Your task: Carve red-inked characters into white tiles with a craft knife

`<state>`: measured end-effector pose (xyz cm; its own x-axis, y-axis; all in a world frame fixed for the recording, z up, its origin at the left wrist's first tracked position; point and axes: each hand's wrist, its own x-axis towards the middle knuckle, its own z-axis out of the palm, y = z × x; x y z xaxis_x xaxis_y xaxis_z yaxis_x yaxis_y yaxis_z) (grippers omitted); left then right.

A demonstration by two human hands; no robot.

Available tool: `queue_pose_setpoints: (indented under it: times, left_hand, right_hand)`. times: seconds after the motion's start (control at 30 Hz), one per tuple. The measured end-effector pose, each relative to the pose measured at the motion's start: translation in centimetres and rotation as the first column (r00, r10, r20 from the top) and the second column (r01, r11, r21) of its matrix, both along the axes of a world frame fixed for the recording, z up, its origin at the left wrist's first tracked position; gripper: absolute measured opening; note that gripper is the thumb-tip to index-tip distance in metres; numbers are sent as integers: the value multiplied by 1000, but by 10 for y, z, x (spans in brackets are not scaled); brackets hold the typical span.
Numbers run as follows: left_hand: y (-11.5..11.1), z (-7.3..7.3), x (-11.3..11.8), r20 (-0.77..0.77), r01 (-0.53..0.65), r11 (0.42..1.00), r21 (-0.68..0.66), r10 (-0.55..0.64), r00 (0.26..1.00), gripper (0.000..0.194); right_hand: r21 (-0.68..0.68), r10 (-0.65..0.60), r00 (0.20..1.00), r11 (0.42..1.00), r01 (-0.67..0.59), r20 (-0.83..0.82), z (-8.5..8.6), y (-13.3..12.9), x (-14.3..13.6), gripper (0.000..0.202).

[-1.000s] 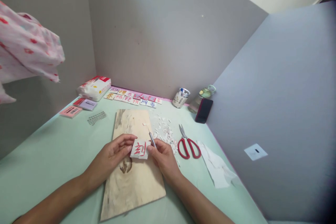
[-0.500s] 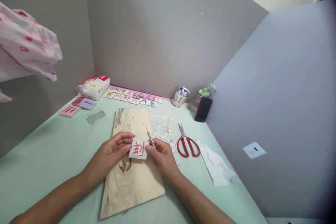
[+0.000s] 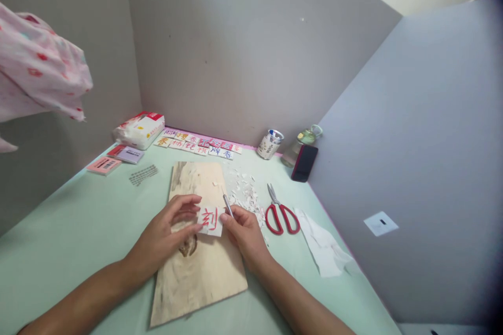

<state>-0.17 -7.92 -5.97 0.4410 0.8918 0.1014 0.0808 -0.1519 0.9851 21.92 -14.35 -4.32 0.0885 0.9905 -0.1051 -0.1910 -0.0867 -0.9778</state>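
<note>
A small white paper square with a red written character is held above a wooden board. My right hand pinches the square's right edge and also holds a thin silver craft knife, its tip pointing up and away. At the square's left side is my left hand, fingers parted, with the thumb and fingertips at or near its edge; whether they grip it is unclear. White paper scraps lie beside the board, on its right.
Red-handled scissors and white tissue lie at the right. Behind them are a phone, a glass jug and a can. Character cards line the back; a tissue pack sits back left.
The paper square has shifted slightly right with my right hand and the knife. My left thumb and fingers have spread further apart at its left side.
</note>
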Motion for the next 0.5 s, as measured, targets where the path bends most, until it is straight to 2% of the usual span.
queue_pose_setpoints:
  times: [0.13,0.23,0.37,0.5]
  left_hand:
    - [-4,-2,0,-66,25,983,180,-13,998,62]
    - [-5,0,0,-89,62,977,205,-45,995,63]
    - [-4,1,1,-106,68,990,124,-55,993,56]
    - [-5,-2,2,-2,89,991,-99,-90,996,66]
  right_hand:
    - [-5,10,1000,1000,-10,17,8,-3,-4,56]
    - [0,49,998,999,-49,42,12,-5,-7,63]
    - [14,35,996,999,-37,79,13,-4,-7,62]
    - [19,-28,993,999,27,112,12,2,-1,54]
